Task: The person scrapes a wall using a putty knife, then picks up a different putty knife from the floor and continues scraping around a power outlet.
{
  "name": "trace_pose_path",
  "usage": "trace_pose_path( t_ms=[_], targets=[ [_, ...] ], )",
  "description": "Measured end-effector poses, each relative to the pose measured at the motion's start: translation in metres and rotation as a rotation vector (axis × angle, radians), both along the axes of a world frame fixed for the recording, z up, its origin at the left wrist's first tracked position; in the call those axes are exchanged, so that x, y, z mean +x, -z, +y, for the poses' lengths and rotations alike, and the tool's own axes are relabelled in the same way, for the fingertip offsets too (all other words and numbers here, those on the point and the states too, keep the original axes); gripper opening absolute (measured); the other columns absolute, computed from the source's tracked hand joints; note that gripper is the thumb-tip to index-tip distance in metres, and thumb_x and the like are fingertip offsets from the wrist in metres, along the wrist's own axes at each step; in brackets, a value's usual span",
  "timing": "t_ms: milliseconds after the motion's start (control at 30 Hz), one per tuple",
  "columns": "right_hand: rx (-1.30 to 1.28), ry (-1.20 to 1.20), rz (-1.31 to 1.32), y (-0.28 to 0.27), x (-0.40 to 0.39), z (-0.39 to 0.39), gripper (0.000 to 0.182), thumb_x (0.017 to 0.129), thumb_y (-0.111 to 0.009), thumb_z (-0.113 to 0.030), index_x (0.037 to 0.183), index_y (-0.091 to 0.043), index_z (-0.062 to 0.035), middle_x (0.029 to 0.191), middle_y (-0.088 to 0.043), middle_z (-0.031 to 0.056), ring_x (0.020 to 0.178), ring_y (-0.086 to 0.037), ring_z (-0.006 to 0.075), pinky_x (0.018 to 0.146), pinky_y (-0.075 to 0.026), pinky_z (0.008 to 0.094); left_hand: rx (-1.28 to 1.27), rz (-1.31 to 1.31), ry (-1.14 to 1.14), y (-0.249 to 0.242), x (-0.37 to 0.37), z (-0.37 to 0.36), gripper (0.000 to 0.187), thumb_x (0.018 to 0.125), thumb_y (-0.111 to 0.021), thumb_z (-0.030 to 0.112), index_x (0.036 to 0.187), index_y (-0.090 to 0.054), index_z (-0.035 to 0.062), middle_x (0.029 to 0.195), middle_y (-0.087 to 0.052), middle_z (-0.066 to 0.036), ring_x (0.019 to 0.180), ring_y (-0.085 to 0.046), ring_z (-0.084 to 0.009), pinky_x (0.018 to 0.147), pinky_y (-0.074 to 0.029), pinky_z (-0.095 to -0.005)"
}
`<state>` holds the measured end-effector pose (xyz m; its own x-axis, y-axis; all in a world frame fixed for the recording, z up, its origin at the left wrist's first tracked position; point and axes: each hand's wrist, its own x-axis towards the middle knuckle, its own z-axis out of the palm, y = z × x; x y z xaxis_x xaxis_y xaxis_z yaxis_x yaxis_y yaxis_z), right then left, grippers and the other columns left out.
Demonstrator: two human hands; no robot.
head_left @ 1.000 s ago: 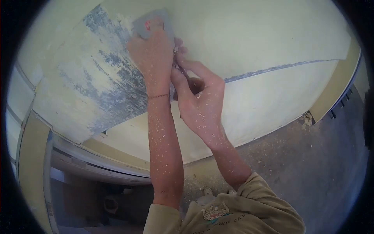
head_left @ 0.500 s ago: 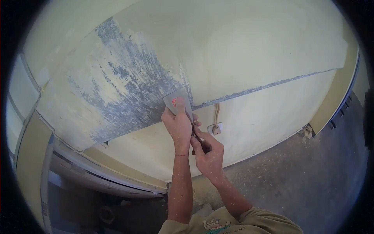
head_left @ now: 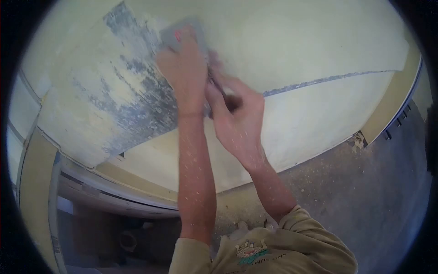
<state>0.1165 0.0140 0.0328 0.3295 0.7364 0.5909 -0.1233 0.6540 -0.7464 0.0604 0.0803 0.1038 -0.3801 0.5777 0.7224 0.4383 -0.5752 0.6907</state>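
Note:
Both of my hands are on one wide scraper [head_left: 196, 26], whose flat blade lies against the painted wall [head_left: 283, 41]. My left hand [head_left: 185, 73] grips the blade from the side, with a finger stretched over its face beside a red mark. Lower down, my right hand [head_left: 237, 109] is closed around the dark handle, which shows only in part. Motion blurs the blade and my fingertips. Left of the scraper, a grey scraped patch [head_left: 153, 93] with streaks of leftover paint spreads over the wall.
A grey ragged edge [head_left: 319, 86] runs rightward along the wall above a paler lower band [head_left: 315, 118]. Paint flakes lie on the concrete floor [head_left: 337, 192]. At lower left is a dark opening [head_left: 100, 228] below a ledge; a door frame [head_left: 39, 182] stands at far left.
Both hands and the scraper have moved up the wall and slightly left. My hands now cover the wall socket and cord seen before.

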Motion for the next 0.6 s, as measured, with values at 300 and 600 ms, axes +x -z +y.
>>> trace_pose_path(
  t_ms=[300,600],
  targets=[
    [-0.145,0.012,0.032,0.095,-0.003,-0.033,0.025,0.091,-0.061,-0.002,0.114,-0.062,0.0064,0.08,-0.066,0.0068,0.064,-0.054,0.0047,0.055,-0.045,0.021,-0.339,-0.542,0.437,0.106,0.003,-0.024,0.039,0.096,-0.053,0.034,0.093,-0.055,-0.0044,0.063,-0.054,-0.008,0.048,-0.057,-0.0168,0.036,-0.047,-0.0287],
    [-0.218,0.006,-0.048,0.104,-0.003,-0.037,0.028,0.091,-0.059,0.0,0.119,-0.061,0.005,0.076,-0.063,0.0052,0.064,-0.051,0.0032,0.054,-0.043,0.0199,-0.355,-0.526,0.418,0.113,-0.002,-0.029,0.036,0.096,-0.056,0.032,0.087,-0.052,-0.0019,0.061,-0.05,-0.005,0.045,-0.055,-0.0153,0.038,-0.05,-0.0295]
  ],
)
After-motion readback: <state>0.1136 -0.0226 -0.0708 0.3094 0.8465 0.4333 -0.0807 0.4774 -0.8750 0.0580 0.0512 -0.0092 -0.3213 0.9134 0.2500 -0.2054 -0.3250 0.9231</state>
